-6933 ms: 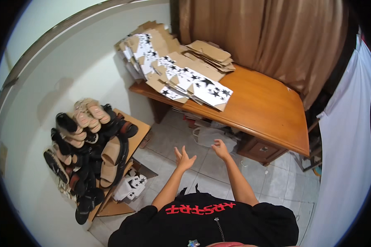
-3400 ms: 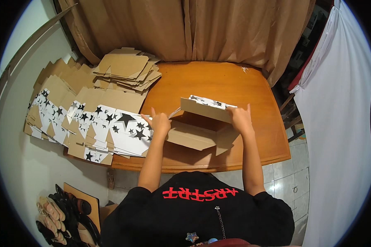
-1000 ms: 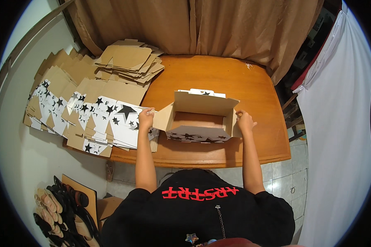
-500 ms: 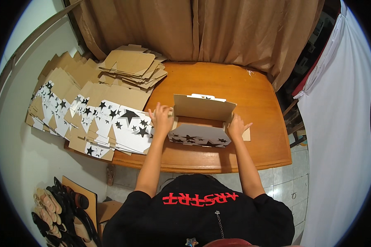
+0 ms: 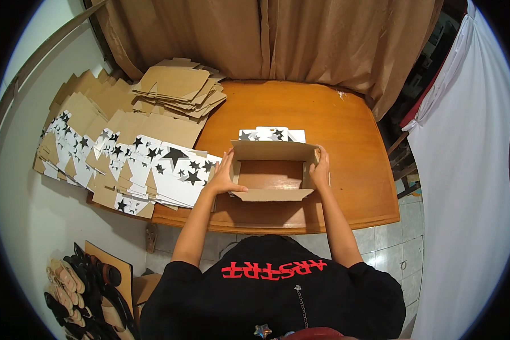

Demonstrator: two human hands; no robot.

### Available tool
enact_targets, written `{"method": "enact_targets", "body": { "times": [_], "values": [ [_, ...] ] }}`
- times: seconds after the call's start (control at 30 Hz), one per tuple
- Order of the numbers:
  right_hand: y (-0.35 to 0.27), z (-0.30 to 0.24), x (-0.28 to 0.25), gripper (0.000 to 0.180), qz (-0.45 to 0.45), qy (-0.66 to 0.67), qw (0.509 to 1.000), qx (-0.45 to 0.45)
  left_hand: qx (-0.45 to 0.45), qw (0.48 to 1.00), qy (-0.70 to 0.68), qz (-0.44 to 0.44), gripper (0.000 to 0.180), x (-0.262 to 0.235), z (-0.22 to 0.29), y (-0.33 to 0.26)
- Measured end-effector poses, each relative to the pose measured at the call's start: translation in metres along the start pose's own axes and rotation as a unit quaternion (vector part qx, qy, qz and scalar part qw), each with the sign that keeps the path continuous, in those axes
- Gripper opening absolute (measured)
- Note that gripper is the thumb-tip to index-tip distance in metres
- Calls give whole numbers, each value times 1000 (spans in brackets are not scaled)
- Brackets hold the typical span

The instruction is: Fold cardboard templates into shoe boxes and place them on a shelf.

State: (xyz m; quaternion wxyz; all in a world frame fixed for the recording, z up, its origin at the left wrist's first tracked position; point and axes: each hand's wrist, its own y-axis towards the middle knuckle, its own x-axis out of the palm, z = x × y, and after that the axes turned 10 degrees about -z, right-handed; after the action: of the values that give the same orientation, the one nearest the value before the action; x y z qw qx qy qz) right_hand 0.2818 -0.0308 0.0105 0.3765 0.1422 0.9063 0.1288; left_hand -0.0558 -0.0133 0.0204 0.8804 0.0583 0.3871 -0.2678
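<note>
A cardboard box (image 5: 275, 151) stands part-folded on the wooden table, its four walls raised around an open middle where the tabletop shows through. Its inside is plain brown, and a white flap with black stars (image 5: 264, 134) sticks out beyond its far wall. My left hand (image 5: 224, 178) grips the left end, thumb reaching over the near corner and fingers along the outside. At the opposite end, my right hand (image 5: 321, 169) holds the right wall, fingers at the far right corner. Parts of both end walls are hidden by my hands.
Flat star-printed cardboard blanks (image 5: 178, 175) lie overlapping along the table's left side. Behind them rises a stack of brown blanks (image 5: 175, 85). A brown curtain (image 5: 323, 45) hangs at the back, a white cloth (image 5: 464, 170) at the right. Shoes (image 5: 90, 289) sit on the lower left.
The near wall has swung from leaning inward to more upright, and the box's middle has opened wider. My left hand moved down to the near left corner; my right hand shifted slightly up.
</note>
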Motion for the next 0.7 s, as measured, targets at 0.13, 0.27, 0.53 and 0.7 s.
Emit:
{"method": "enact_targets", "body": {
  "times": [0.13,0.27,0.53,0.7],
  "values": [
    [-3,-13,-9,54,-83,-25,996,24,-28,996,84,-6,145,5,-9,-7],
    [-8,-19,-21,49,-161,-150,974,53,-23,996,50,64,141,10,2,-11],
    [-16,-30,-39,68,-264,-264,926,61,61,984,167,-16,113,-1,11,-11],
    [-24,27,-39,65,-15,-75,997,18,33,980,191,-53,105,18,38,-1]
  ]
}}
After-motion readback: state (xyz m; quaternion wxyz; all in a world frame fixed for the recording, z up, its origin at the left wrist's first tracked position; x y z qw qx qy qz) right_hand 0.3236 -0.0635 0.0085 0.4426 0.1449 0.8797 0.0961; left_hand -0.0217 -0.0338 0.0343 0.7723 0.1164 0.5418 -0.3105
